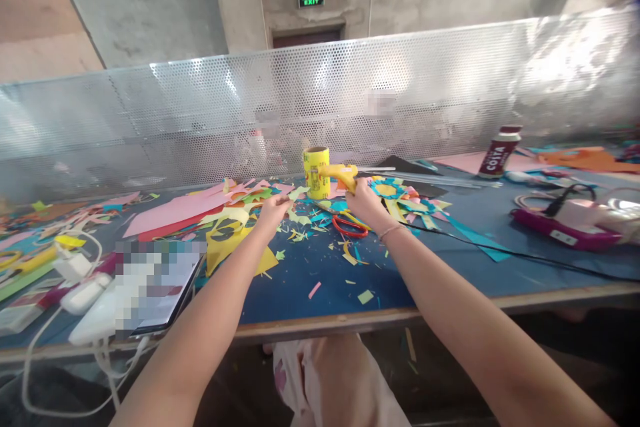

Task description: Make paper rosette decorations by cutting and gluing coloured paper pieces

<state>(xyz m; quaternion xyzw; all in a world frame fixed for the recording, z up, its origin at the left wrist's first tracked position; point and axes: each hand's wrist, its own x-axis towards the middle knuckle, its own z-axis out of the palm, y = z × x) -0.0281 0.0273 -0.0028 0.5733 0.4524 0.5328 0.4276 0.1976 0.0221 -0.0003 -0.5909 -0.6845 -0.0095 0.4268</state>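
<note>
My right hand (366, 205) is closed around the handle of a yellow hot glue gun (337, 173), whose nozzle points left in front of an upright yellow roll of tape (316, 159). From the back of the gun sticks a pale, thin rod (380, 169). In the fingertips of my left hand (274, 209) is a small light green paper piece (299, 193), just left of the roll. Red-handled scissors (350, 227) lie below the gun among paper scraps. A blue and yellow paper flower shape (389, 188) rests beyond my right hand.
Pink paper sheets (180, 213) and yellow cut paper (243, 250) lie on the left. A tablet-like device (167, 293) and white cables are near the front left edge. A dark cord (480, 250) crosses toward a purple power strip (563, 230); a bottle (500, 155) stands behind.
</note>
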